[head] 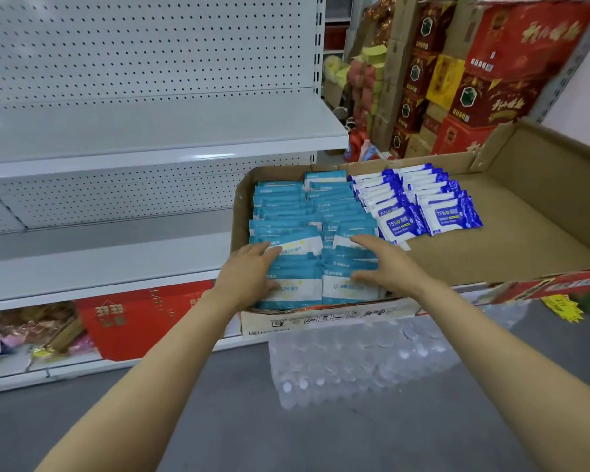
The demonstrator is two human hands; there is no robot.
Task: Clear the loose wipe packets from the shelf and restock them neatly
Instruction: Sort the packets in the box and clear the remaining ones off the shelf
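A wide, shallow cardboard box (501, 243) holds two rows of teal-and-white wipe packets (297, 206) standing on edge in its left part. A smaller group of dark-blue-and-white wipe packets (419, 206) stands beside them. My left hand (249, 272) grips the nearest packets of the left teal row, fingers over their tops and thumb at the front. My right hand (387, 264) holds the nearest packets of the right teal row in the same way. The white pegboard shelf (157, 127) to the left is bare.
The box rests on a shrink-wrapped pack of water bottles (355, 366) on the grey floor. A lower white shelf (99, 253) lies left of the box, with a red gift box (140, 318) beneath it. Stacked red and brown cartons (484, 73) fill the back right.
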